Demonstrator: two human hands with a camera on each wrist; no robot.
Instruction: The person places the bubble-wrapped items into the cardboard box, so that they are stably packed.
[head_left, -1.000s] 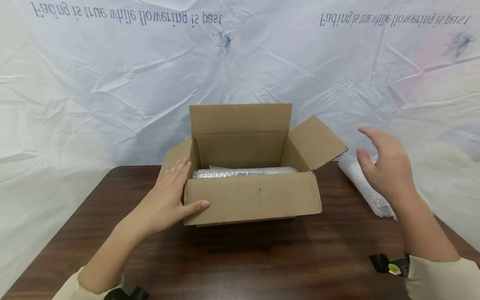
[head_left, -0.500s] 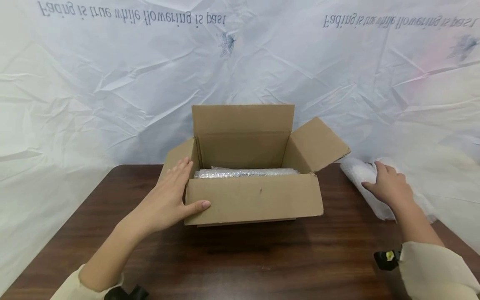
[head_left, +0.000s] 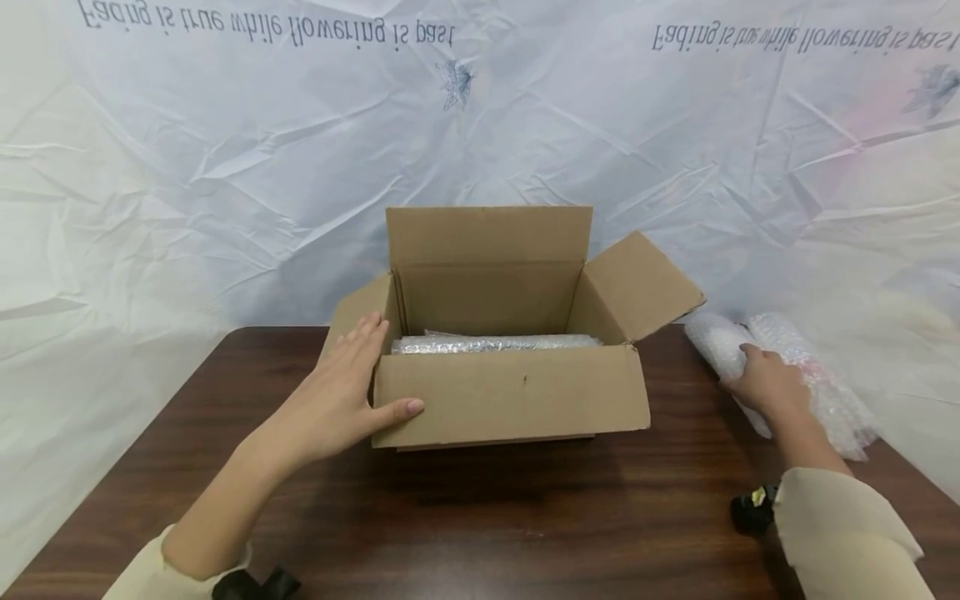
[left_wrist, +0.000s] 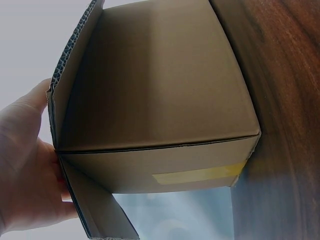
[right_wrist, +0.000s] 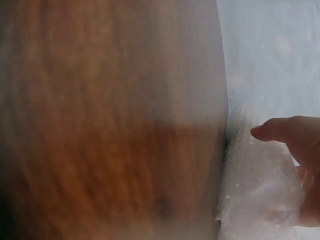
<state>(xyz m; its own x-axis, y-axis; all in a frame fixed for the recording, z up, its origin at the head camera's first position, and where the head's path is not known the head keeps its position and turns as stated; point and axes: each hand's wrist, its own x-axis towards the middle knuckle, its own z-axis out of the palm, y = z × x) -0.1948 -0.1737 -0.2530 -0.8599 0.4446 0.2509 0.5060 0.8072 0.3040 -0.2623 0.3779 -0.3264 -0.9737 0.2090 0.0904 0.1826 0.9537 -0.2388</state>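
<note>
An open cardboard box [head_left: 510, 396] stands mid-table, with a bubble-wrapped item [head_left: 495, 343] lying inside. My left hand [head_left: 330, 400] rests on the box's near left corner, thumb along the front flap and fingers straight over the left flap. In the left wrist view, part of that hand [left_wrist: 30, 165] is hidden behind the flaps. At the right, my right hand [head_left: 772, 387] grips a bubble-wrapped bundle [head_left: 718, 340]. The right wrist view has the thumb on the bundle's [right_wrist: 260, 185] near side and the fingers at its other side, partly hidden.
A second bubble-wrapped bundle [head_left: 821, 387] lies just right of the held one, near the table's right edge. The dark wooden table [head_left: 487, 517] extends in front of the box. White printed sheeting [head_left: 300, 167] hangs behind it.
My right hand has come down from the air onto the bubble-wrapped bundles and taken hold of the left one. More of the right bundle now shows. My left hand has stayed on the box.
</note>
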